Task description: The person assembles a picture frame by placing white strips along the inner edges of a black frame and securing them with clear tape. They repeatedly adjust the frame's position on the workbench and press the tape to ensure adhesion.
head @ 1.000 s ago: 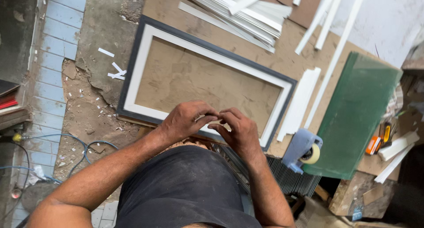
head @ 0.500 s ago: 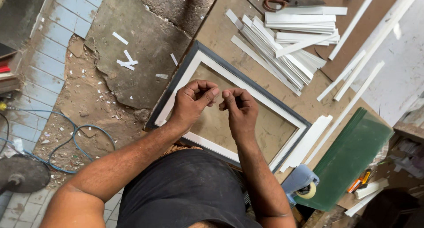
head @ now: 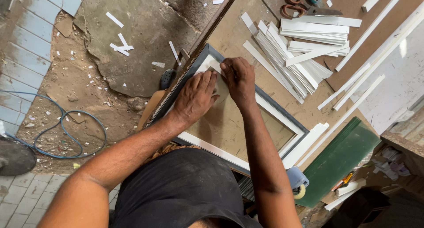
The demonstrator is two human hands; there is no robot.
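No packages, labels, signs, screens

Matt brown board (head: pixel 229 122) (fibrous-looking) inside a smooth white-lined frame (head: pixel 274 111).

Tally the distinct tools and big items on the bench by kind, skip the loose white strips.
Picture frame: 1
Scissors: 1
Green sheet: 1
Tape dispenser: 1
Total: 4
Left hand and right hand both press at the frame's far corner.
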